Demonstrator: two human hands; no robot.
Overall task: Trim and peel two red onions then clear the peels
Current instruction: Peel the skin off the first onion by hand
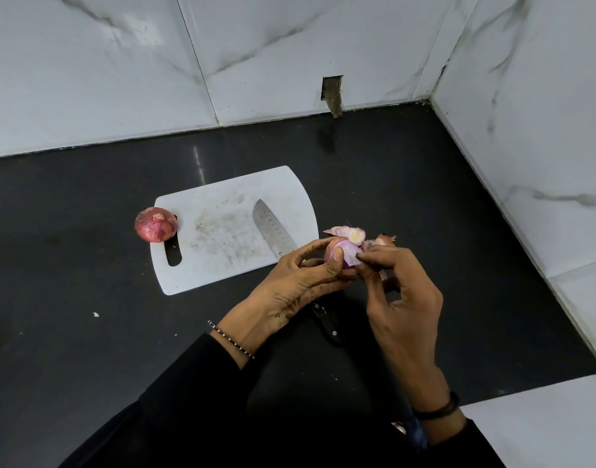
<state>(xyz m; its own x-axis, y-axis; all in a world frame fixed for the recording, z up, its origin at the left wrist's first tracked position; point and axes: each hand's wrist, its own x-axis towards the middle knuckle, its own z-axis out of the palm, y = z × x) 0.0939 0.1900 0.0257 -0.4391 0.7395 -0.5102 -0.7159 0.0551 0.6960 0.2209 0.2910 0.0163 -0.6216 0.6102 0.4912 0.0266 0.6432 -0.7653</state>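
Note:
My left hand (300, 282) grips a partly peeled red onion (347, 252) just right of the white cutting board (219, 251). My right hand (402, 292) pinches a loose flap of its skin at the onion's right side. A second red onion (155, 224), unpeeled, sits at the board's left edge by the handle slot. Cut ends and peels (352, 234) lie on the black counter just behind my hands. A knife lies with its blade (273, 229) on the board and its black handle (327, 324) partly hidden under my hands.
The black counter (87, 332) meets marble wall tiles at the back and on the right, forming a corner. A small rectangular hole (332, 92) is in the back wall. A white speck (95, 314) lies on the counter at the left.

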